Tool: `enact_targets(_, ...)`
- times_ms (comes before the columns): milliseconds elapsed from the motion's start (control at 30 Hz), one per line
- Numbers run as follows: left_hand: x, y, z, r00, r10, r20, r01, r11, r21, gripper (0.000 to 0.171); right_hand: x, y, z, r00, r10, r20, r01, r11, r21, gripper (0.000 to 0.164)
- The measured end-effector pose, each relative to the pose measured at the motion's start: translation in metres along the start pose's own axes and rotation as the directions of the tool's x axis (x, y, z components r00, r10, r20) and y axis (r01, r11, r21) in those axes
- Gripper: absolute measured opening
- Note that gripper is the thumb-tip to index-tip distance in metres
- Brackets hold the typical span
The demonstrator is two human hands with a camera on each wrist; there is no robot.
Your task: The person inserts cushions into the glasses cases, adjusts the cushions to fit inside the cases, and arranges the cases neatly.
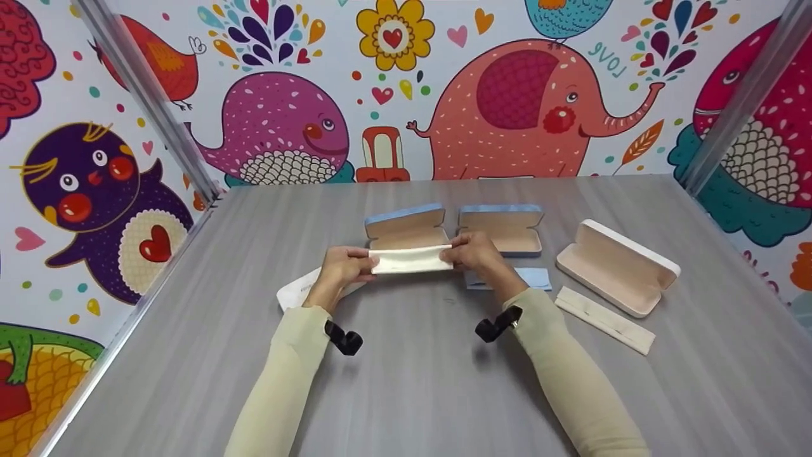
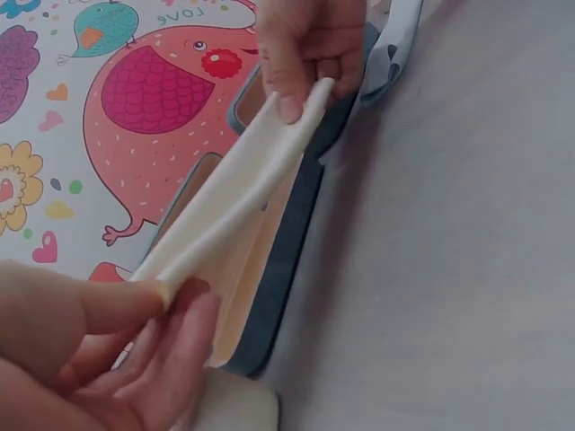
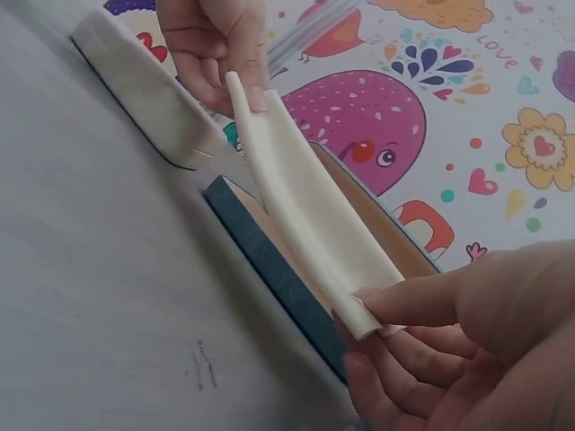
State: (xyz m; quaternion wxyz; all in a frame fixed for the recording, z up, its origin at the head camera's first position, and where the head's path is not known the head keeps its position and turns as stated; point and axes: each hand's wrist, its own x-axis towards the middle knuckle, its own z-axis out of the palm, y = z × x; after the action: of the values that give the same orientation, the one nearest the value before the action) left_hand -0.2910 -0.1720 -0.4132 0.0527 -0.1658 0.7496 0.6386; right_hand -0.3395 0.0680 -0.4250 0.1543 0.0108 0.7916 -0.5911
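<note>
A cream folded cloth [image 1: 412, 261] is stretched level between both hands, its middle sagging into a shallow trough. My left hand [image 1: 340, 273] pinches one end with the thumb on top, while my right hand [image 1: 477, 254] pinches the opposite end. Behind and below the cloth lies an open blue glasses case [image 1: 406, 223] with a beige lining, partly hidden by it. In the left wrist view, the cloth [image 2: 235, 180] hangs above the case's dark blue side [image 2: 292, 247]. A white case [image 1: 293, 293], seemingly closed, lies partly hidden under my left hand.
Another open blue case [image 1: 507, 235] stands behind my right hand, with a folded light blue cloth [image 1: 535, 278] in front. Farther right are an open white case [image 1: 612, 273] and a folded cream cloth [image 1: 606, 319]. Printed wall panels [image 1: 393, 95] border the grey table [image 1: 406, 381].
</note>
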Motion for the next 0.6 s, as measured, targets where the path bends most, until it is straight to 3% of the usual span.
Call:
enact_targets(267,0.009,0.006,0.002,0.996,-0.004,-0.087,0.006,1.000,0.028,0.028,0.012,-0.014,0.006,0.982,-0.139,-0.128,0.117,0.979,-0.169,0.029)
enact_targets(600,0.021,0.013,0.007,0.980,-0.019,-0.198,0.050,0.987,0.153,0.021,0.022,-0.014,0.015,0.953,-0.144,-0.266,0.075,0.964,-0.255,0.028)
